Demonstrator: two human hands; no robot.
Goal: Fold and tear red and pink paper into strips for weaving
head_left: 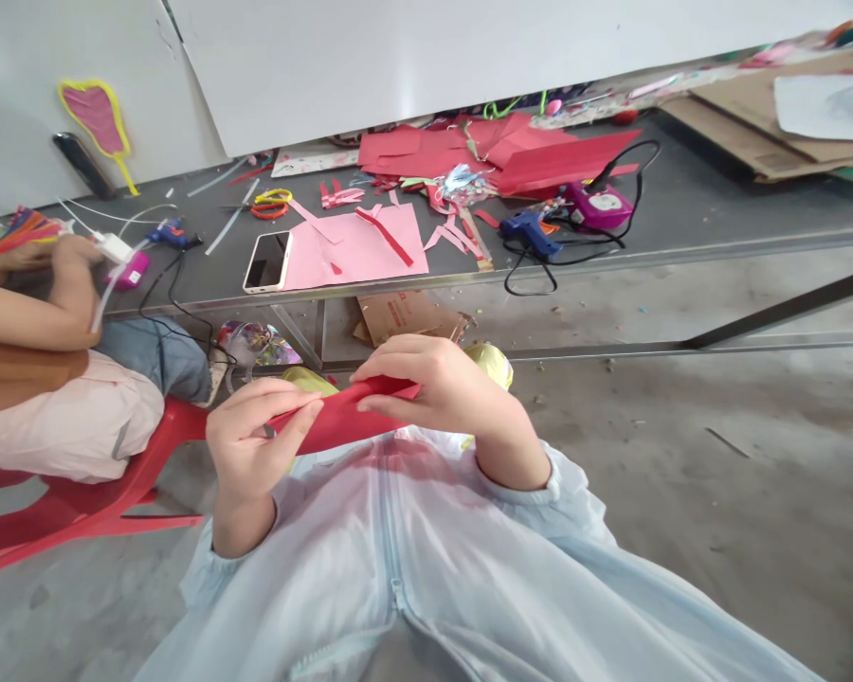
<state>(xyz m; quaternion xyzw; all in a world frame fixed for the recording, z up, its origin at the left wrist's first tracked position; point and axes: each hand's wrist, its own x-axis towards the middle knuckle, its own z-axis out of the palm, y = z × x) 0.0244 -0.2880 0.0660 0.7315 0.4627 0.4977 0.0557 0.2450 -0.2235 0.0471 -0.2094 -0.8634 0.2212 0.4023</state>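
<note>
Our pale-blue jacket (pixel 327 559) is nearest, cut off below. Off the tabletop's (pixel 717 204) near edge, we grip one red paper (pixel 348 423): our left hand (pixel 256 428) pinches one end, our right hand (pixel 437 384) closes around the other, hiding it. Two blue glue guns (pixel 533 232) and one phone (pixel 267 261) lie near that edge.

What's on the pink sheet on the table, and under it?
On the pink sheet: a long red strip, a pink strip, a small red scrap. Phone at its left edge; can't tell if it overlaps. Anything underneath is covered.
</note>
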